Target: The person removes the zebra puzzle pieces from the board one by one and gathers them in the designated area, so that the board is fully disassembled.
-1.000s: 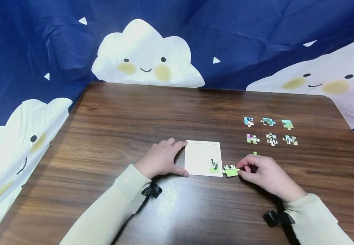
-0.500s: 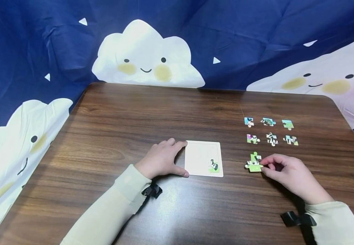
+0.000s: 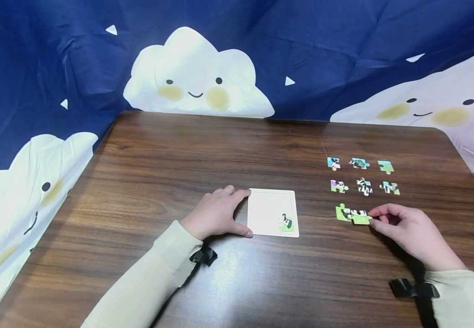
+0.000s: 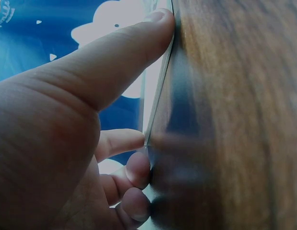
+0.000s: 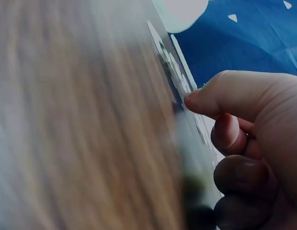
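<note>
In the head view my right hand (image 3: pixel 417 232) pinches a green jigsaw puzzle piece (image 3: pixel 361 217) with black-and-white markings between thumb and index finger. Its left end overlaps another green puzzle piece (image 3: pixel 341 212). The right wrist view shows that thumb and index fingertip at the piece, the other fingers curled beneath. My left hand (image 3: pixel 218 212) rests beside a square white puzzle board (image 3: pixel 263 212), its thumb and index finger spread and touching the two left corners. One puzzle piece (image 3: pixel 286 223) lies in the board's near right corner.
Several loose puzzle pieces lie in two rows behind my right hand, among them a plain green one (image 3: pixel 385 166) and a striped one (image 3: pixel 364 186). The brown wooden table (image 3: pixel 188 150) ends at a blue cloth (image 3: pixel 311 41) with cloud shapes.
My right hand has moved rightward from beside the board with the pinched piece, passing over the front of the other green piece. The left hand and board have stayed put.
</note>
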A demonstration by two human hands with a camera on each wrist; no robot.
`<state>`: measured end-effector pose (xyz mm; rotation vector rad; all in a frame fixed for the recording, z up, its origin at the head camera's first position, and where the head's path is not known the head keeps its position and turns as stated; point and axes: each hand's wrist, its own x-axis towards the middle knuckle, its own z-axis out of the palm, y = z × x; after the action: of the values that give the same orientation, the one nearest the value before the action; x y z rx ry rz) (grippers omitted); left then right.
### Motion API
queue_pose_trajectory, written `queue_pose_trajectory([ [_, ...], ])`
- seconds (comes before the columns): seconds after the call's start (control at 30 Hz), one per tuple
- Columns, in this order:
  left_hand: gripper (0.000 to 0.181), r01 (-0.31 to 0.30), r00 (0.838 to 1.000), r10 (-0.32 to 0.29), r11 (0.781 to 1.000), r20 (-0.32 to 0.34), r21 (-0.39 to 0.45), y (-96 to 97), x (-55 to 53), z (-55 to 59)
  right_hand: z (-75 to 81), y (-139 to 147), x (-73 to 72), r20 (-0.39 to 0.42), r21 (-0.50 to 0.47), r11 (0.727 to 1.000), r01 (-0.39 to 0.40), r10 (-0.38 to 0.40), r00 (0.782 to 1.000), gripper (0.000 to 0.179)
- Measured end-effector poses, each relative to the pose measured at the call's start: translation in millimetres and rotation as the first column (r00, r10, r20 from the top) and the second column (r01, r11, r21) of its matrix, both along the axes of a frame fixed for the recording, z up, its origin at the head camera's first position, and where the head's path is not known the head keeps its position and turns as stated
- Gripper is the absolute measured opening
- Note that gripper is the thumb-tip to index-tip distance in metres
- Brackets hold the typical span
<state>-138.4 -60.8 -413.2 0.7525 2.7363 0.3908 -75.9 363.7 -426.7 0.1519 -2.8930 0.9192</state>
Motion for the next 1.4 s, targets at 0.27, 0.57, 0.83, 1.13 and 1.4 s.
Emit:
queue_pose_trajectory([
  [0.27,0.105,0.000,1.000,0.000,1.000,0.001,-0.002,-0.1,-0.6,-0.4,1.1,17,0.4,0.032,0.006,0.999,0.048,-0.049,0.998,0.010],
  [0.57,0.104,0.002,1.000,-0.002,1.000,-0.001,-0.008,-0.3,0.0,1.0,0.6,21,-0.2,0.070,-0.001,0.998,0.067,-0.067,0.995,0.015],
  [0.83,0.105,0.004,1.000,-0.004,1.000,-0.001,-0.012,0.1,-0.3,0.7,1.1,22,0.2,0.093,-0.032,0.996,0.082,-0.079,0.993,0.018],
  [1.13,0.105,0.001,1.000,-0.001,1.000,0.009,-0.006,0.4,-0.3,0.7,0.6,18,1.1,0.060,-0.063,0.989,0.133,-0.130,0.990,0.016],
  [1.4,0.105,-0.001,1.000,0.001,1.000,0.011,-0.006,0.4,-0.1,0.7,4.3,-3,0.8,-0.044,-0.081,0.988,0.134,-0.138,0.989,0.010],
])
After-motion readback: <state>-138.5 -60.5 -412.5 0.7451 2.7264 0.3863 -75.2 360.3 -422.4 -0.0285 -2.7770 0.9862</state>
